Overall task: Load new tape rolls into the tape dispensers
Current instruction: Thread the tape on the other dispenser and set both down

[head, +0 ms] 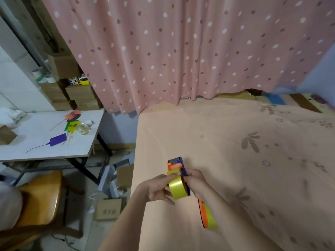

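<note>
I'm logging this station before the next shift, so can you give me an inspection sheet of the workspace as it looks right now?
Surface: peach floral bedsheet, bare around the work.
Job's things: blue and orange tape dispenser with a yellow tape roll held above the sheet; second loaded dispenser lying on the sheet under the right forearm.
Clutter: coloured tags and a glass jar on the white side table; cardboard scraps on the floor.
Grippers: left hand grips the roll; right hand grips the dispenser.
Cables: thin dark cord on the floor.
Surroundings: pink dotted curtain, stacked boxes, orange chair.
</note>
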`<state>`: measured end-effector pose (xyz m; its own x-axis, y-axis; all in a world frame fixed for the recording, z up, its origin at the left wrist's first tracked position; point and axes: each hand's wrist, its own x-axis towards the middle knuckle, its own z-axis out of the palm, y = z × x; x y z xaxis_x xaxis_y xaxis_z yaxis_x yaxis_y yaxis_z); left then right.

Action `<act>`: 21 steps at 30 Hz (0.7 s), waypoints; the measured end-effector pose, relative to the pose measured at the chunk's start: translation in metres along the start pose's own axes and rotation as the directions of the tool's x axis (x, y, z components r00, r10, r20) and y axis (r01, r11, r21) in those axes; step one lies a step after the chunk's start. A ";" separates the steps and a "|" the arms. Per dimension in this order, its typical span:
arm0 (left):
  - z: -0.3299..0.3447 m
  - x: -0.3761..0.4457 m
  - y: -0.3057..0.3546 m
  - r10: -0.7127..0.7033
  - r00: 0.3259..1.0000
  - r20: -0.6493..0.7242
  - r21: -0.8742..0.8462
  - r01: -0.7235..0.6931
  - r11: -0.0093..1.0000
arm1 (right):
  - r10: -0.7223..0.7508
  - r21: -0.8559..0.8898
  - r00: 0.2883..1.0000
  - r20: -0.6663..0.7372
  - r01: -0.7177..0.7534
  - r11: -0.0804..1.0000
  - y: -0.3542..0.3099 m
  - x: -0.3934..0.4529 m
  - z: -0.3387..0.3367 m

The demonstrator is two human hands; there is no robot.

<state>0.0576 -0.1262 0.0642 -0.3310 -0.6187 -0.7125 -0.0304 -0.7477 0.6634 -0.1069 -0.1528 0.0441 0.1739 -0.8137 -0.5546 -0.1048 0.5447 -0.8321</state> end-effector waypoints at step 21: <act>-0.020 0.042 -0.057 -0.330 0.935 0.128 0.294 0.282 0.913 | 0.257 -0.077 0.949 -0.183 -0.275 0.958 0.117 0.014 0.008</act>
<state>0.0640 -0.1146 -0.0079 -0.4201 -0.3012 -0.8560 -0.3984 -0.7863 0.4722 -0.1086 -0.0988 -0.0605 -0.0416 -0.6692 -0.7419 -0.2240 0.7299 -0.6458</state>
